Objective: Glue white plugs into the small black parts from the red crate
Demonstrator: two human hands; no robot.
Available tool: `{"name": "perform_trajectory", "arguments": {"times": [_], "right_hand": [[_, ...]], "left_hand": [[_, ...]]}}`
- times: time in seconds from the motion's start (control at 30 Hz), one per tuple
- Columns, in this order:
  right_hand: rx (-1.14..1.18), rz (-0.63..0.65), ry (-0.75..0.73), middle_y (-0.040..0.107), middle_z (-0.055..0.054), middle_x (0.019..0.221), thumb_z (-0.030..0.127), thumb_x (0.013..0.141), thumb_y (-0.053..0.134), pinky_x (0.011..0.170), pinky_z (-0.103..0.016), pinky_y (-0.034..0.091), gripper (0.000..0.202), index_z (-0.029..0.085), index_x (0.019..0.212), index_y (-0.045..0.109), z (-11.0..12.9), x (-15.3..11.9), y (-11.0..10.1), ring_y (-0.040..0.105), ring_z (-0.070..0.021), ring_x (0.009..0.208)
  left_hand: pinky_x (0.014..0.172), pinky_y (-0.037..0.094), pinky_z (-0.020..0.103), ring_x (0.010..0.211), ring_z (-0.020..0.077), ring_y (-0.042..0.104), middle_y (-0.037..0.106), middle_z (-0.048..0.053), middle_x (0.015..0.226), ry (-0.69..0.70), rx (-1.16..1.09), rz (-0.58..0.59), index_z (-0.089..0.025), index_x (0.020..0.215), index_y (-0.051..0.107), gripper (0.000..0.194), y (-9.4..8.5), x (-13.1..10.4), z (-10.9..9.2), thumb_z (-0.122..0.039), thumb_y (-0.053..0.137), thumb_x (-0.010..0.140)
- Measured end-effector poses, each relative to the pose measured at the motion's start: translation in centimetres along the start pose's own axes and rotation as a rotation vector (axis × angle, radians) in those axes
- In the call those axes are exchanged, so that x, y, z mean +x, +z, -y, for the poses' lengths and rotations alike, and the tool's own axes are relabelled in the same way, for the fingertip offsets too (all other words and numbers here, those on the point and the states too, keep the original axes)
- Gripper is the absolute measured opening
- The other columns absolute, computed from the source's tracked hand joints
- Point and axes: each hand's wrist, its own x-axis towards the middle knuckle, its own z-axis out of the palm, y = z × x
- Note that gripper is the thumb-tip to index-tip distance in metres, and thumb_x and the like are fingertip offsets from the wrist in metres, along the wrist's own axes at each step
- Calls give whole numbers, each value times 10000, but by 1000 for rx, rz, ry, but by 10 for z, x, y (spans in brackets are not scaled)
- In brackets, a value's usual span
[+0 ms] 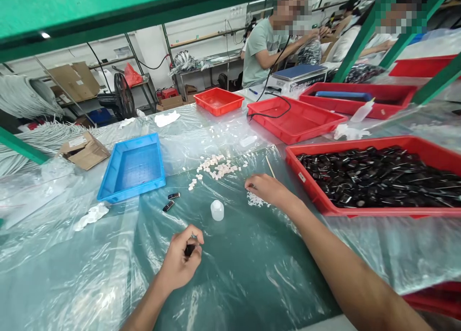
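My left hand (181,260) is closed around a small black part (189,249), held low over the plastic-covered green table (230,273). My right hand (268,189) reaches forward with its fingertips down on a small heap of white pieces (256,200). A bigger scatter of white pieces (216,168) lies just beyond. Two small black parts (170,201) rest on the table left of a small white bottle (217,210). A red tray (374,211) full of black parts stands to the right of my right hand.
An empty blue tray (131,168) sits at the left, a cardboard box (84,150) beyond it. Several red trays (295,119) and a squeeze bottle (362,111) stand further back. Two other people work at the far side. A crumpled white tissue (90,216) lies at the left.
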Motion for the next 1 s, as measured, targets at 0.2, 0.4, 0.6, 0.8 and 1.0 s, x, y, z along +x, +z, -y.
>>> {"name": "perform_trajectory", "arguments": {"times": [0.2, 0.4, 0.6, 0.8, 1.0], "right_hand": [[-87, 25, 22, 716, -82, 896, 124, 964, 512, 696, -301, 414, 264, 222, 815, 708, 1, -2, 1, 650, -206, 778], [-43, -16, 12, 710, -123, 1019, 105, 966, 466, 643, -314, 346, 205, 197, 947, 649, -1, -2, 5, 604, -199, 742], [123, -98, -35, 648, -30, 753, 228, 988, 473, 604, -307, 347, 152, 230, 896, 593, 2, -3, 1, 514, -178, 605], [364, -174, -142, 721, -56, 862, 509, 1009, 508, 698, -315, 485, 335, 220, 1016, 677, 25, -19, -21, 626, -194, 737], [942, -34, -163, 733, -37, 807, 510, 909, 760, 646, -283, 501, 284, 228, 932, 772, 97, -67, -46, 633, -167, 705]], "left_hand": [[473, 158, 264, 446, 100, 178, 222, -117, 539, 9, -18, -7, -270, 860, 429, 157, 2, -1, -3, -174, 553, 853], [469, 174, 249, 457, 96, 200, 248, -119, 567, -33, -18, -9, -266, 870, 412, 163, 3, -2, 0, -212, 564, 890], [507, 253, 245, 505, 101, 284, 335, -104, 656, -64, -1, 6, -267, 971, 429, 145, 5, -1, 7, -322, 562, 987], [526, 275, 254, 543, 110, 336, 447, -69, 740, -54, -14, -5, -271, 1042, 403, 127, 6, -5, 8, -332, 514, 1038], [529, 270, 262, 541, 115, 321, 379, -89, 699, -7, -18, -52, -263, 1089, 385, 168, 12, -7, 8, -329, 529, 1031]]}}
